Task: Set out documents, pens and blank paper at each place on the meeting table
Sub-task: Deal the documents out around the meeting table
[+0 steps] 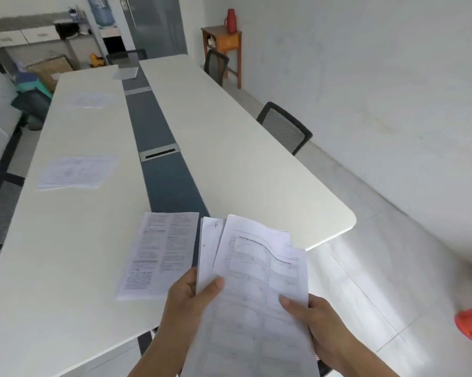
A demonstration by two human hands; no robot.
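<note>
Documents (256, 281) held at white table (243, 164) end | sheets (78, 172) laid | mesh chairs (285, 126) right

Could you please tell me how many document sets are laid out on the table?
3, on the table, left half: the nearest document beside the held stack, the midway document, and a faint far document. A greyish sheet at the far end may be another.

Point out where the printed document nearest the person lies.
Head view: the printed document lies flat at the near end of the table, partly over the dark centre strip, just left of the sheaf being held.
</note>
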